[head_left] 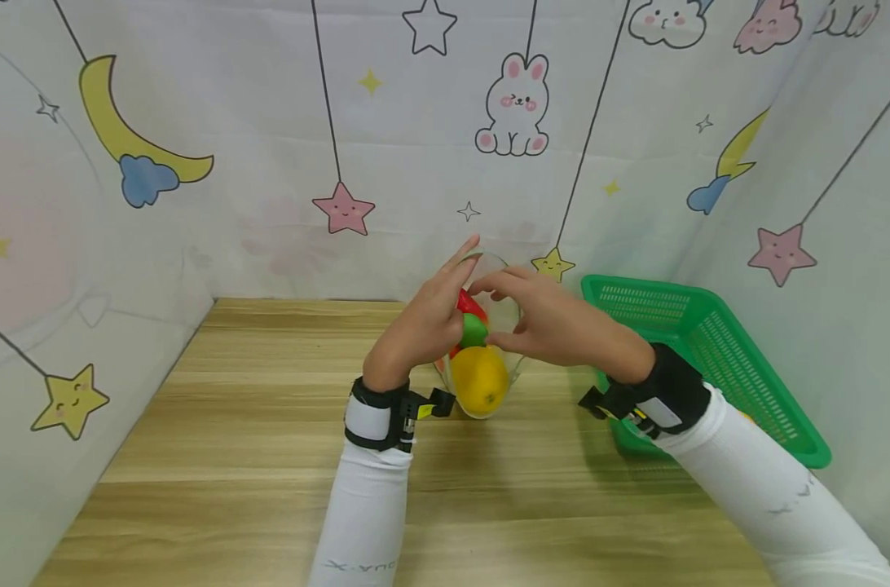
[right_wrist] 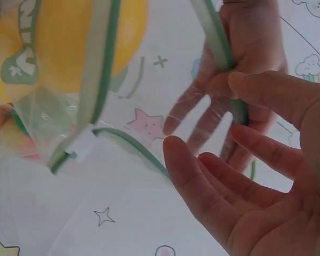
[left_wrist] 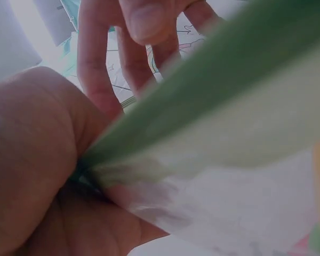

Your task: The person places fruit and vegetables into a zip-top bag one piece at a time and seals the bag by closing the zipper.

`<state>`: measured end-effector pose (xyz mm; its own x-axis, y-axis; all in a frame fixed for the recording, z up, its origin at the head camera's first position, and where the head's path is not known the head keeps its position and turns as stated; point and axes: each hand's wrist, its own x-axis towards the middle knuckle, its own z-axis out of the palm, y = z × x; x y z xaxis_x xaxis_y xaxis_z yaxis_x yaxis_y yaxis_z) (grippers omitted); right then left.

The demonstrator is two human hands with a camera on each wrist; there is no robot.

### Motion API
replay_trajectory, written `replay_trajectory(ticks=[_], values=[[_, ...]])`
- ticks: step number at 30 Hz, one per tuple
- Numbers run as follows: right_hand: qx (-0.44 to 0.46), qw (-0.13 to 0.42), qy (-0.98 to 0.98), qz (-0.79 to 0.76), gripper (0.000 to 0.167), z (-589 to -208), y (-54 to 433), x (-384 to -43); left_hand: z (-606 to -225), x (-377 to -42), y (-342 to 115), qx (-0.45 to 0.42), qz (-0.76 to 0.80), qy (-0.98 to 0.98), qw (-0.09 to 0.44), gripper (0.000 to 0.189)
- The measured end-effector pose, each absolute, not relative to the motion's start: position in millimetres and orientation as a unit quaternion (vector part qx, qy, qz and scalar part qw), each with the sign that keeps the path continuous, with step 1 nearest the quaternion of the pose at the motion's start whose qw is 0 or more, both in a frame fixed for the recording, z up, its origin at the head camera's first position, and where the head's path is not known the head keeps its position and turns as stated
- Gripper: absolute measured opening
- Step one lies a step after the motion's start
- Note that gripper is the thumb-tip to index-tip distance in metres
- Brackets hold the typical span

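Observation:
A clear zip bag (head_left: 502, 314) with a green-edged opening stands between the hands over the table. Inside it are a yellow fruit (head_left: 480, 381), a green piece (head_left: 473, 330) and a red piece (head_left: 471, 306). My left hand (head_left: 430, 318) pinches the bag's edge at the thumb, its other fingers stretched out. From the right, my right hand (head_left: 555, 322) reaches across the opening, fingers loosely bent and apart, with nothing held. A white slider (right_wrist: 82, 143) sits on the green zip strip (right_wrist: 101, 64) in the right wrist view.
To the right stands a green plastic basket (head_left: 738, 367), partly behind the right forearm, with a bit of something orange (head_left: 746, 417) showing. The wooden table (head_left: 269, 424) meets a printed cloth backdrop (head_left: 254, 163) at the back and sides.

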<state>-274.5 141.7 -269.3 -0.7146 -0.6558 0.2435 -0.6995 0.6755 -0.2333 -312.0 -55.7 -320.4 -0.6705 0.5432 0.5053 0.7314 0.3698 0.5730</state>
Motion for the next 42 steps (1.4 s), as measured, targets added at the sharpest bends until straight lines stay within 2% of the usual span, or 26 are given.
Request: replay_trajectory(ticks=[10,24,29,42], values=[[0.337,0.119,-0.917,0.176,0.056,-240,163,-260,-320,-311,-54,-0.385,-0.410,-0.819,0.112,0.074],[0.253,0.151,-0.948,0.120,0.056,-214,210,-275,-320,-309,-55,-0.387,-0.408,-0.819,0.117,0.077],[0.225,0.131,-0.961,0.095,0.056,-219,238,-285,-320,-310,-54,-0.388,-0.405,-0.820,0.112,0.078],[0.153,0.022,-0.986,0.055,0.060,-251,324,-301,-319,-310,-56,-0.389,-0.408,-0.819,0.107,0.079]])
